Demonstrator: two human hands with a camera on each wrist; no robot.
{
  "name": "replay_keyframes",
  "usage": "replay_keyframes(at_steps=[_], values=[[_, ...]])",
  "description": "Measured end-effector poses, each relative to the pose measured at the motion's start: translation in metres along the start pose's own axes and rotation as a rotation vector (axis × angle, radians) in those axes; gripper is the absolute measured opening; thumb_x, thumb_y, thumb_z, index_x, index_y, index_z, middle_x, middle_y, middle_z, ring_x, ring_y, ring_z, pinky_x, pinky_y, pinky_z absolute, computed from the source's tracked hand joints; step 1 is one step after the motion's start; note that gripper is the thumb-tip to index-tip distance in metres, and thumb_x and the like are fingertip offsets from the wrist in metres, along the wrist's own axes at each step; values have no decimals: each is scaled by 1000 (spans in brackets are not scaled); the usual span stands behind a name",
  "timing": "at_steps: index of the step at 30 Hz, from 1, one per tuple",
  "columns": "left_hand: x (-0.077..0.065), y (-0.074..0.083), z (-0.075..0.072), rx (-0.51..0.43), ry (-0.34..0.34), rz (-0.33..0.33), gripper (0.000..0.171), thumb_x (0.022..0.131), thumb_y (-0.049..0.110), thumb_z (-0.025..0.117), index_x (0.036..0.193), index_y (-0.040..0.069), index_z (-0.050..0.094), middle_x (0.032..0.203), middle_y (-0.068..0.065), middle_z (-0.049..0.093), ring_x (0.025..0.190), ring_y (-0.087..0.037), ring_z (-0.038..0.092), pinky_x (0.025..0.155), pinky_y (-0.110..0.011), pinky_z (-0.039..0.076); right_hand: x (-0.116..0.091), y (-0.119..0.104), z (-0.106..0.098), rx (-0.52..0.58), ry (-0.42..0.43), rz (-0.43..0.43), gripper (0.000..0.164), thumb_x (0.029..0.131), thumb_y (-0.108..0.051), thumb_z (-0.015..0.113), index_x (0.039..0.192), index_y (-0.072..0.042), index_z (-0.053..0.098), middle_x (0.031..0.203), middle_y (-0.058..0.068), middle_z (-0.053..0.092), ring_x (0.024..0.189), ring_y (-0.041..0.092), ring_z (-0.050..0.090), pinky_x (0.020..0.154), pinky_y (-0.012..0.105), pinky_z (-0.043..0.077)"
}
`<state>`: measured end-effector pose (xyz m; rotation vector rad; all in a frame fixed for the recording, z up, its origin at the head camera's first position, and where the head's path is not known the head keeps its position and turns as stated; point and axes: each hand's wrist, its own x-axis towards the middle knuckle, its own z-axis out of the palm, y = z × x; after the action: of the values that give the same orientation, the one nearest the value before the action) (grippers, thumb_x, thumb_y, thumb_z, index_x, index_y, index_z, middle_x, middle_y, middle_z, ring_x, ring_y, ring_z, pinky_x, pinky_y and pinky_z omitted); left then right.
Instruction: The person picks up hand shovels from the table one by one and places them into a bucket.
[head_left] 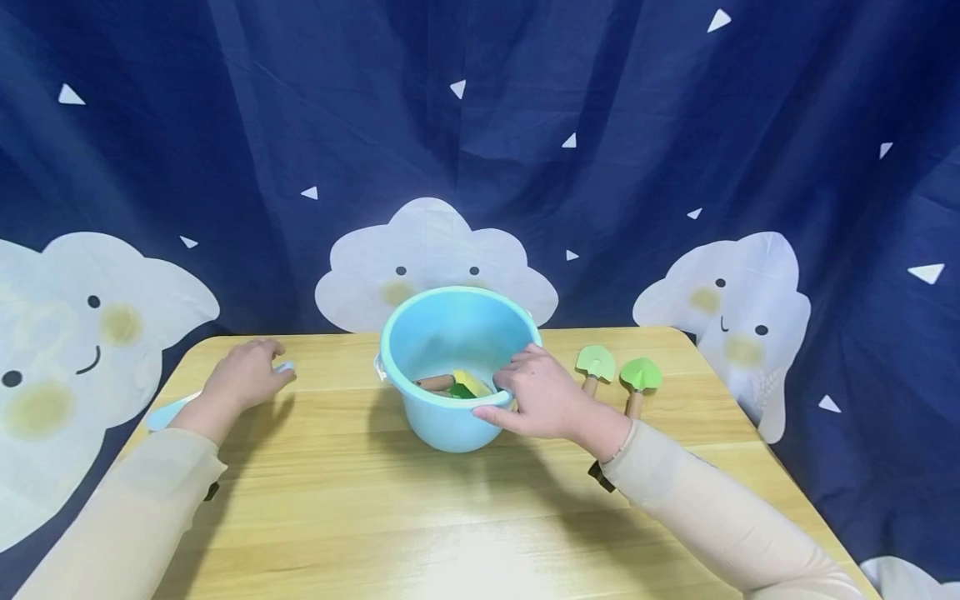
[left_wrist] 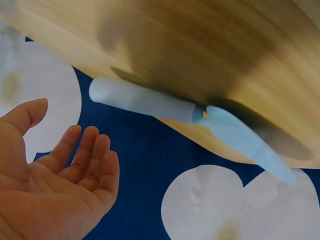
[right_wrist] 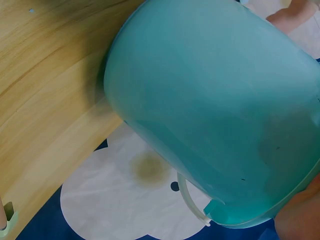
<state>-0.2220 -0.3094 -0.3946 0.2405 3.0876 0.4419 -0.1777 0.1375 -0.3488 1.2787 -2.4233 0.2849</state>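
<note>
My right hand (head_left: 542, 396) grips the near right rim of a light blue bucket (head_left: 450, 425), thumb outside and the other fingers over the edge. The bucket stands upright on the table; its wall fills much of the right wrist view. Inside lies a wooden-handled tool (head_left: 435, 382) with yellow and green pieces (head_left: 470, 383). My left hand (head_left: 247, 375) hovers with loose fingers over a light blue trowel (left_wrist: 145, 101). In the left wrist view a gap shows between that hand (left_wrist: 70, 180) and the trowel's handle.
Two small green shovels, one pale (head_left: 596, 362) and one brighter (head_left: 641, 375), lie right of the bucket, their wooden handles partly behind my right arm. The white bucket handle (right_wrist: 192, 202) hangs at its side. A dark blue curtain (head_left: 480, 125) with clouds stands behind the wooden table (head_left: 360, 517).
</note>
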Motion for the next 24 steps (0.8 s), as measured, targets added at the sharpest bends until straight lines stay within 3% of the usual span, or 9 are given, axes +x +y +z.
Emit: replay_keyframes(at_steps=[10,24], values=[[2,-10,11,15,-51,-8,53,95,27,56,127,-14,52,124,-40,53,112,-61,48,89,-68,41,0,1,3,1,6,-2,64,96,-74,24,62,-21,36,56,-11,29,55,10,28,66,32,31],[2,-10,15,28,-95,-28,52,95,25,55,127,-15,51,118,-39,55,108,-60,51,84,-67,44,0,0,2,-2,13,0,65,96,-74,23,62,-21,36,56,-11,30,55,11,28,67,32,31]])
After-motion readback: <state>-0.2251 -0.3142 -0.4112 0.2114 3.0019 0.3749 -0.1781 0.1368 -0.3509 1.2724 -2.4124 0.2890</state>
